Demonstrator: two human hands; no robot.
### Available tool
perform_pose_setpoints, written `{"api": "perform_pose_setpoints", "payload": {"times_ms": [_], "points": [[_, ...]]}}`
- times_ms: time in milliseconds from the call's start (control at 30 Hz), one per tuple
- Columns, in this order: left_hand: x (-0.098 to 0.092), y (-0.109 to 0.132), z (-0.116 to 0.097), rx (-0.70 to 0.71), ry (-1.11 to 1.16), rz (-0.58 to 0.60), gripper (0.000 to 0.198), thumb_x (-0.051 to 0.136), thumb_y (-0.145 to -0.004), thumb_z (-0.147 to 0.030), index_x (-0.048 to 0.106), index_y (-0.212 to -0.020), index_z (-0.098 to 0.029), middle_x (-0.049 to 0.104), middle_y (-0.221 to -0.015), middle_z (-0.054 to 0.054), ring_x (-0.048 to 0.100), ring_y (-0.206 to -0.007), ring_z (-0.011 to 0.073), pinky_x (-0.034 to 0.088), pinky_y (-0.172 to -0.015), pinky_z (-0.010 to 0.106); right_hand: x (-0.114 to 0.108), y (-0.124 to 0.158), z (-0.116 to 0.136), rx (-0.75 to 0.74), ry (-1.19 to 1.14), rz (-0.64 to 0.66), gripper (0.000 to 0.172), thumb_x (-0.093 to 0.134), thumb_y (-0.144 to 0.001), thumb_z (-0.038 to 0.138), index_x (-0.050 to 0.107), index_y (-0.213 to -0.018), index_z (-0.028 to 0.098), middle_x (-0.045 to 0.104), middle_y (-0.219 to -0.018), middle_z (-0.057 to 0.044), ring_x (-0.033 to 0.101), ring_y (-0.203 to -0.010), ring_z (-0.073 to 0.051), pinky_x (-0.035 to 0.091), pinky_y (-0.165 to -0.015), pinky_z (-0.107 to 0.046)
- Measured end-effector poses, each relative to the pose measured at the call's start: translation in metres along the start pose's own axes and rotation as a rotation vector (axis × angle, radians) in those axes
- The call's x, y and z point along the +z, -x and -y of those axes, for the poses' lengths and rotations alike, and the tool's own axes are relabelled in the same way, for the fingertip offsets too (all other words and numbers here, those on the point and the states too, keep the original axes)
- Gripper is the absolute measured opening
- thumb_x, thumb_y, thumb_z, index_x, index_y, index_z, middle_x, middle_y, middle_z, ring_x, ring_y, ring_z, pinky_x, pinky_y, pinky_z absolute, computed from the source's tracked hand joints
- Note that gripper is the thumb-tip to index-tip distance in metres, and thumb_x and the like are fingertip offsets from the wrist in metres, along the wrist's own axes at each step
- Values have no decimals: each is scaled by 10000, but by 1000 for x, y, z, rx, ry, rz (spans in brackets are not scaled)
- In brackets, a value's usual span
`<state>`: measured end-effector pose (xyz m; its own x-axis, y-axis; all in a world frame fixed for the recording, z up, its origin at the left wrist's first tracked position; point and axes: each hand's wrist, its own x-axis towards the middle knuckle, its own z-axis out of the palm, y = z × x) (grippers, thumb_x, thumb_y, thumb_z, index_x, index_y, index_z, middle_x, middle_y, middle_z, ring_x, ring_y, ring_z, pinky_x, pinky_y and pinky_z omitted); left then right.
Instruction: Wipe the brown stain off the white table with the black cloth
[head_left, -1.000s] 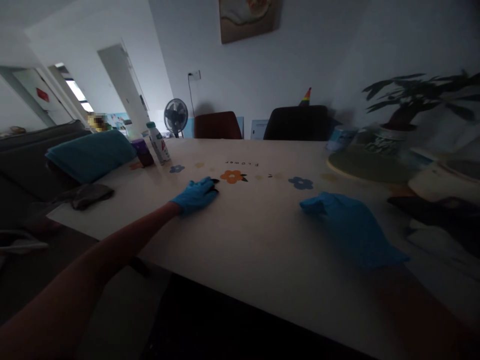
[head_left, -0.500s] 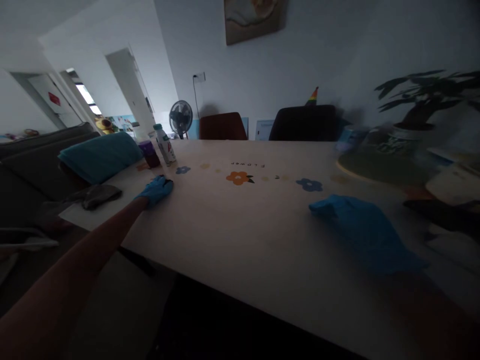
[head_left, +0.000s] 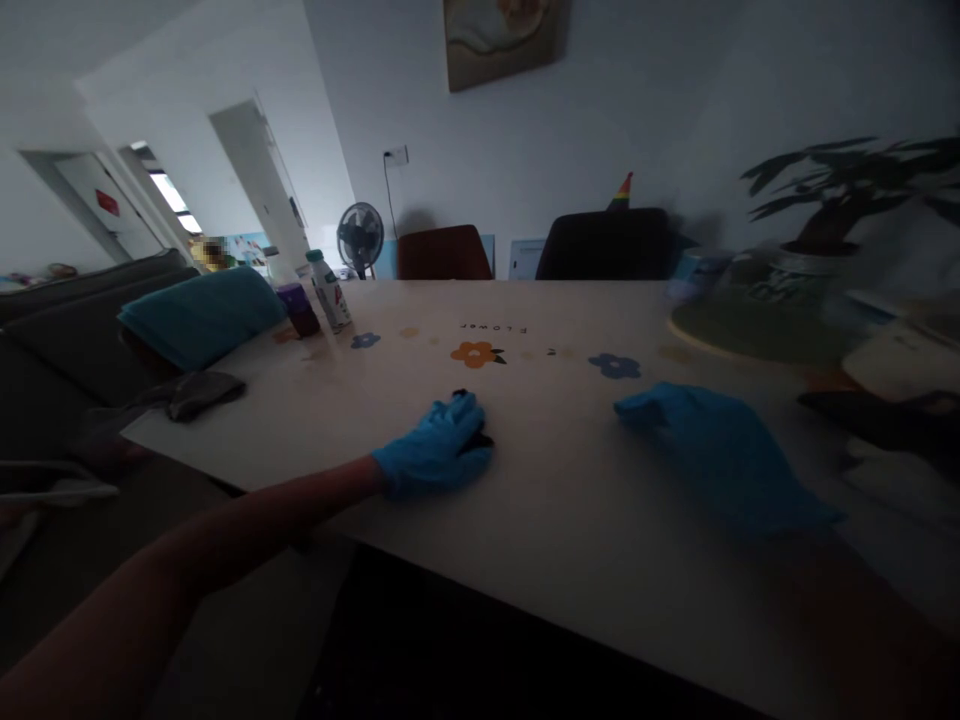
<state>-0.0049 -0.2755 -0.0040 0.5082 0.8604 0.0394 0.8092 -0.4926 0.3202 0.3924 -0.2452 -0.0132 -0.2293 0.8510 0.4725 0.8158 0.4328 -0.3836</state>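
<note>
Pale tabletop spans the near side. Left hand grips a dark item, palm down, presumably for even pressure; right hand curls at right, grip undeterminable.

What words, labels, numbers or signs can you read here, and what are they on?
"Flower": dark lettering on the tabletop, upside down from this side.
White bottle: reddish marks on its label, too small to read.
Red sign on the far door: too blurred to read.
I can make out no numbers.
</note>
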Motion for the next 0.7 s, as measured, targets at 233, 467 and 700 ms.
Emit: {"api": "perform_pose_setpoints", "payload": {"times_ms": [233, 467, 700], "points": [[35, -49, -92, 360, 34, 97, 518, 546, -1178, -566, 663, -1505, -182, 594, -1686, 251, 535, -1632, 485, 406, -1376, 682, -5, 1, 6, 58, -24, -48, 403, 548, -1001, 420, 875, -1148, 236, 902, -1342, -161, 862, -1255, -392, 637, -1245, -632], [43, -104, -136, 442, 88, 162, 479, 575, -1170, -580, 744, -1428, -213, 646, -1627, 210, 615, -1539, 461, 466, -1333, 687, -12, 0, 18, 199, -158, -170, 437, 536, -1080, 495, 891, -1121, 243, 911, -1324, -159, 850, -1323, -400, 599, -1298, -627], [-33, -34, -42, -70, 481, -44, 668, 427, -1226, -546, 550, -1800, -227, 514, -1886, 107, 504, -1709, 376, 466, -1388, 560, -2, -1, 22, 275, -167, -175, 570, 388, -1183, 509, 883, -1154, 226, 918, -1292, -165, 878, -1267, -342, 656, -1233, -544]]}}
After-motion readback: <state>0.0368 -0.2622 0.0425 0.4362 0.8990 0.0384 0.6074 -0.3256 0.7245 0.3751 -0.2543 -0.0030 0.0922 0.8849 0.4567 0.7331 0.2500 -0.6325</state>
